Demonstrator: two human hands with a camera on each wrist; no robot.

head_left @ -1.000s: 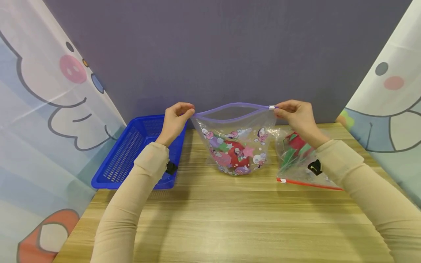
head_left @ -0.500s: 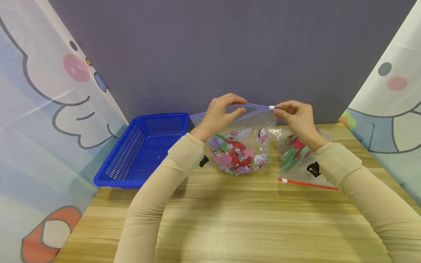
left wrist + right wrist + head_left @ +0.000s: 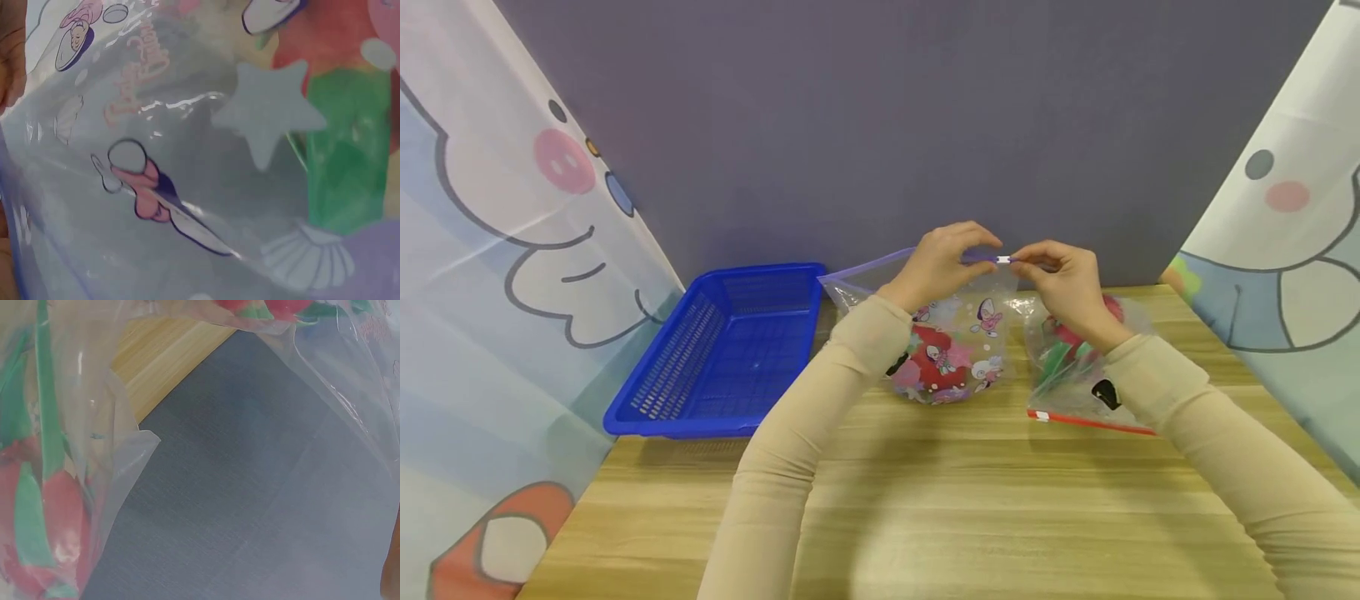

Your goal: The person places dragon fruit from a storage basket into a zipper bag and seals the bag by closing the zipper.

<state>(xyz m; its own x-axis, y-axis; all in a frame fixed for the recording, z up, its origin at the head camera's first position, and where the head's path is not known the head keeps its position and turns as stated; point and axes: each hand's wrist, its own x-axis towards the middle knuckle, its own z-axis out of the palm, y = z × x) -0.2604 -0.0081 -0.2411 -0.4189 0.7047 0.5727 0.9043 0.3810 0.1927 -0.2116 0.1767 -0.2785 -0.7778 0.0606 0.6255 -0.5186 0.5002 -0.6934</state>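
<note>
A clear slider zip bag [image 3: 951, 333] printed with pink, purple and white cartoon figures stands upright on the table, its purple-edged top partly spread. Red and green contents [image 3: 347, 150] show through it in the left wrist view. My right hand [image 3: 1060, 279] pinches the right end of its purple zip, just beside the white slider [image 3: 1003, 260]. On the slider's other side is my left hand [image 3: 942, 262], thumb and forefinger apart, with the zip passing between them. In the right wrist view only a sliver of hand shows at the right edge.
Right of the printed bag lies a second clear zip bag [image 3: 1086, 379] with a red zip, holding red and green flower-like pieces [image 3: 47, 512]. A blue plastic basket [image 3: 808, 358] stands at the left. A grey panel [image 3: 880, 125] rises behind the table [image 3: 970, 508].
My left hand has let go of the bag's left corner and moved right to the slider. My right hand has kept its pinch, shifting slightly left and down; the bag's left corner sags outward.
</note>
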